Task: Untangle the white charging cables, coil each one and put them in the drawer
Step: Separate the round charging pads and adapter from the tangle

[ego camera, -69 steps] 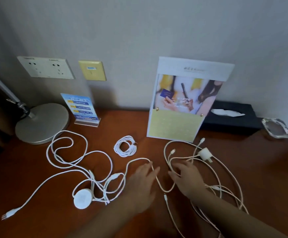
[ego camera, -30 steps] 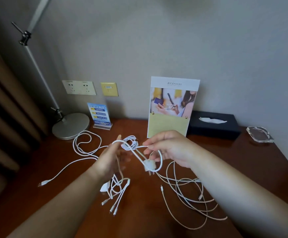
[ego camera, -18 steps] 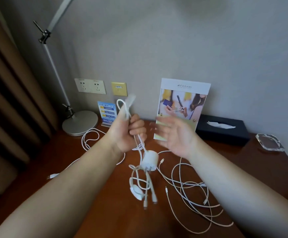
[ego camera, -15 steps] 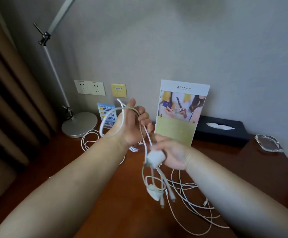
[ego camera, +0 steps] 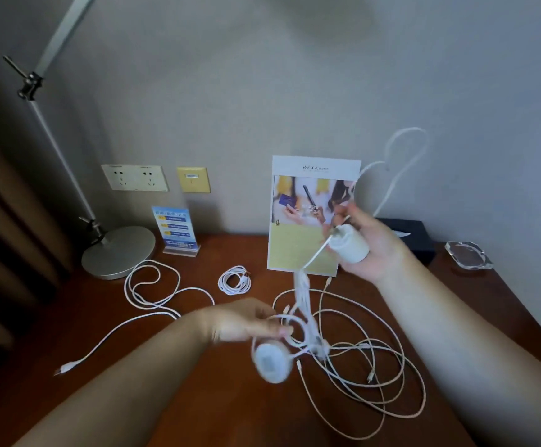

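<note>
Head view.

- Black tissue box [ego camera: 422,245], right of the brochure stand [ego camera: 295,250], was mostly hidden behind the right hand [ego camera: 371,253]; a white tissue tip showed.
- Glass ashtray [ego camera: 467,254] sat farther right of the stand; contents indiscernible.
- The stand's header line and the blue card [ego camera: 175,229] left of it carried print too small to read.
- Right hand gripped the white charger block [ego camera: 350,251] before the stand, its cable [ego camera: 404,156] looping above.
- Left hand [ego camera: 246,321], below the stand, pinched cable strands [ego camera: 303,304]. A round white puck [ego camera: 270,362] dangled from them, motion-blurred.
- Loose cables [ego camera: 375,366] lay on the counter [ego camera: 246,414] below the stand, and a coiled cable [ego camera: 233,280] lay just left of it.
</note>
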Demonstrator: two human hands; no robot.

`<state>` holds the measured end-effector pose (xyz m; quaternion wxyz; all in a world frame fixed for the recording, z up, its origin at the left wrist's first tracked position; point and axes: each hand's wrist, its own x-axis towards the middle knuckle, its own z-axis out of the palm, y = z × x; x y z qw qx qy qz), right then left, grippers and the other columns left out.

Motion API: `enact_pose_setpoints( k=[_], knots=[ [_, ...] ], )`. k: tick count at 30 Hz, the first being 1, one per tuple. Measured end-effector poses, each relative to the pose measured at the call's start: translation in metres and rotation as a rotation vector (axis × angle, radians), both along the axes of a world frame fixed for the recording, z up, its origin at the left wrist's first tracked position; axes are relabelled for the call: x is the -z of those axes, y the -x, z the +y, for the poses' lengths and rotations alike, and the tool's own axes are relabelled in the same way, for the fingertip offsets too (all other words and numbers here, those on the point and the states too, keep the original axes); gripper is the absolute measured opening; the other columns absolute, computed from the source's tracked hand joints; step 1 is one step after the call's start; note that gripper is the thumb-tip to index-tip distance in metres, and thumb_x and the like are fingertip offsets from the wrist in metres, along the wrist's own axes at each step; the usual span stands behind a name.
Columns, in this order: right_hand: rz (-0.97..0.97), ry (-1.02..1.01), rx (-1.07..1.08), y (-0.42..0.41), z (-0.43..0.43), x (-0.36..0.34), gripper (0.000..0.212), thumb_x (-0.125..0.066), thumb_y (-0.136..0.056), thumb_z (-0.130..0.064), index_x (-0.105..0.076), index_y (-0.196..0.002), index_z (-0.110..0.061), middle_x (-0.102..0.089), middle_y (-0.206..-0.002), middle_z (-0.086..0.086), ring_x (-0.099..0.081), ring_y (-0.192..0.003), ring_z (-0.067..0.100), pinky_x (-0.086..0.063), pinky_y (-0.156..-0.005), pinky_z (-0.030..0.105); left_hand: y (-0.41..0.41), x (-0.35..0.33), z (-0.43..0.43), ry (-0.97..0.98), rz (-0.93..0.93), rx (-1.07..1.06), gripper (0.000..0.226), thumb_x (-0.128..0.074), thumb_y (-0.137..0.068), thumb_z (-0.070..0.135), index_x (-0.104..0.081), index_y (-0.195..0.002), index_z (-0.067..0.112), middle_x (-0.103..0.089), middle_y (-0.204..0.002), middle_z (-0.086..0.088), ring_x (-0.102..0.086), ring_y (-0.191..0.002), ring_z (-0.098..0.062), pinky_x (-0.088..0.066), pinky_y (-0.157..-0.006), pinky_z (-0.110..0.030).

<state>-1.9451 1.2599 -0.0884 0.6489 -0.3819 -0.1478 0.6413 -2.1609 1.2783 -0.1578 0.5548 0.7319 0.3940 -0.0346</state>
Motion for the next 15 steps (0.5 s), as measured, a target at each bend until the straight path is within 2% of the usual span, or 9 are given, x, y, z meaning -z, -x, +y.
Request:
enact_pose_setpoints(
  k=[2, 4, 5, 7, 9, 10, 12, 15],
  knots=[
    [0.043, 0.016, 0.083, -0.021, -0.001, 0.001, 0.029, -0.047, -0.093, -0.036, -0.054, -0.071, -0.017, -0.058, -0.048, -0.006, -0.063, -0.047, 0.011, -0.052, -0.051, 0.018, 0.003, 0.016, 0.003, 0.084, -0.006, -0.03, 0.028, -0.064, -0.084, 0.041, -0.062, -0.069, 0.018, -0.062, -0.062, 0.001, -0.06, -0.06, -0.016, -0.054, -0.066, -0.03],
    [0.057, 0.048, 0.198, -0.043, -0.003, 0.003, 0.027, -0.05, -0.092, -0.034, -0.054, -0.071, -0.017, -0.056, -0.046, -0.006, -0.061, -0.045, 0.011, -0.054, -0.052, 0.019, 0.003, 0.019, 0.004, 0.102, -0.081, -0.174, 0.03, -0.058, -0.092, 0.025, -0.057, -0.064, 0.013, -0.054, -0.048, -0.002, -0.053, -0.042, -0.012, -0.047, -0.047, -0.023],
    [0.043, 0.076, 0.262, -0.055, -0.004, 0.005, 0.029, -0.05, -0.093, -0.033, -0.054, -0.071, -0.016, -0.055, -0.046, -0.006, -0.061, -0.044, 0.011, -0.055, -0.052, 0.021, 0.003, 0.023, 0.007, 0.056, -0.099, -0.315, 0.031, -0.057, -0.092, 0.02, -0.053, -0.063, 0.012, -0.049, -0.045, -0.002, -0.048, -0.038, -0.012, -0.043, -0.043, -0.023],
    [0.007, 0.132, 0.384, -0.077, -0.01, 0.011, 0.029, -0.052, -0.095, -0.03, -0.054, -0.071, -0.014, -0.056, -0.045, -0.005, -0.061, -0.043, 0.013, -0.056, -0.05, 0.023, 0.008, 0.037, 0.019, 0.051, -0.167, -0.706, 0.029, -0.058, -0.091, 0.021, -0.052, -0.065, 0.012, -0.048, -0.053, -0.004, -0.047, -0.046, -0.015, -0.045, -0.047, -0.024],
    [-0.043, 0.218, 0.468, -0.095, -0.016, 0.026, 0.027, -0.053, -0.095, -0.028, -0.055, -0.072, -0.013, -0.058, -0.044, -0.005, -0.064, -0.044, 0.013, -0.058, -0.05, 0.028, 0.014, 0.047, 0.029, 0.086, -0.233, -0.991, 0.027, -0.062, -0.089, 0.026, -0.054, -0.07, 0.008, -0.055, -0.066, -0.01, -0.055, -0.06, -0.022, -0.052, -0.059, -0.035],
    [-0.062, 0.259, 0.497, -0.099, -0.019, 0.033, 0.027, -0.052, -0.095, -0.03, -0.057, -0.074, -0.014, -0.06, -0.044, -0.006, -0.064, -0.044, 0.012, -0.059, -0.053, 0.03, 0.016, 0.05, 0.031, 0.055, -0.208, -1.024, 0.029, -0.064, -0.087, 0.028, -0.054, -0.07, 0.007, -0.057, -0.07, -0.012, -0.057, -0.064, -0.024, -0.053, -0.062, -0.037],
    [-0.065, 0.336, 0.544, -0.107, -0.025, 0.042, 0.025, -0.051, -0.096, -0.032, -0.06, -0.079, -0.015, -0.064, -0.046, -0.006, -0.066, -0.046, 0.012, -0.059, -0.054, 0.032, 0.02, 0.054, 0.035, -0.106, -0.109, -1.014, 0.034, -0.068, -0.084, 0.029, -0.049, -0.066, 0.007, -0.054, -0.069, -0.01, -0.052, -0.064, -0.022, -0.046, -0.058, -0.033],
    [0.047, 0.432, 0.683, -0.122, -0.023, 0.058, 0.019, -0.05, -0.096, -0.025, -0.062, -0.086, -0.015, -0.069, -0.064, -0.005, -0.068, -0.05, 0.015, -0.059, -0.059, 0.029, 0.019, 0.055, 0.036, -0.316, -0.091, -1.038, 0.028, -0.069, -0.081, 0.021, -0.047, -0.067, 0.009, -0.049, -0.065, -0.005, -0.045, -0.06, -0.019, -0.037, -0.054, -0.029]
  ],
)
